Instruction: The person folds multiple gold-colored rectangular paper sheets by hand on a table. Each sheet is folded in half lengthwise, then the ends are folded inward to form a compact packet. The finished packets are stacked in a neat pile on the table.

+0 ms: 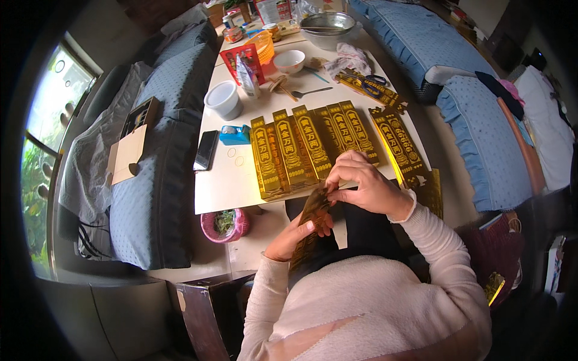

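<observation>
My left hand (300, 232) holds a long printed gold card piece (311, 221) upright at a slant over my lap, near the table's front edge. The fingers of my right hand (359, 185) pinch its upper end. Just beyond, several long gold boxes (300, 153) stand side by side on the table. At the right edge lies a stack of gold card sheets (399, 146), and behind it are more gold pieces (356, 85) with dark-handled scissors (374, 84) on top.
A blue tape dispenser (235, 135), a phone (206, 150), rubber bands (239, 160) and a lidded plastic tub (223, 100) sit on the left. Farther back are a bowl (289, 62), a fork (311, 92) and a metal basin (328, 27). A pink basket (206, 228) stands below the table edge.
</observation>
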`<act>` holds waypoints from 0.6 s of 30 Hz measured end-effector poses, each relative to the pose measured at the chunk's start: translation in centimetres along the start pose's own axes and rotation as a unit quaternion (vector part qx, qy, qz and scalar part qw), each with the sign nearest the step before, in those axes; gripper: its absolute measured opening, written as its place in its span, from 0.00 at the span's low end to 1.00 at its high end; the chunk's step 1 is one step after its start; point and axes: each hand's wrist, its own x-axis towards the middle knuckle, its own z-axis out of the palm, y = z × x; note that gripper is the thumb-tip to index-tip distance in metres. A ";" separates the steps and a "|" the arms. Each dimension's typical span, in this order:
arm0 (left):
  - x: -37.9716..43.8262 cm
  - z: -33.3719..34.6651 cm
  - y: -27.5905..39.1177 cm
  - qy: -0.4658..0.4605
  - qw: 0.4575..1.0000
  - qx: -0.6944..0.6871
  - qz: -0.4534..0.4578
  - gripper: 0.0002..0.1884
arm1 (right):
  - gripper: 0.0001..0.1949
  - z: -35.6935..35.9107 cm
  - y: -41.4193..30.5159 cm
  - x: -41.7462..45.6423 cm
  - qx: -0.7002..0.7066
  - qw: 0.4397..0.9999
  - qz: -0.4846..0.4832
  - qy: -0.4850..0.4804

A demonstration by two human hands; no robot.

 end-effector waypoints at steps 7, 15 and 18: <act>-0.3 -0.2 0.2 -0.023 0.999 0.005 -0.035 0.46 | 0.21 -1.1 0.0 -1.9 0.070 0.980 0.104 -0.152; 0.3 -0.1 -0.2 -0.068 0.986 0.087 -0.122 0.46 | 0.17 -2.2 0.6 -1.2 0.096 0.911 0.123 -0.383; 0.7 0.7 -0.5 -0.080 0.982 0.104 -0.136 0.47 | 0.19 -2.5 1.4 -0.7 0.119 0.899 0.115 -0.405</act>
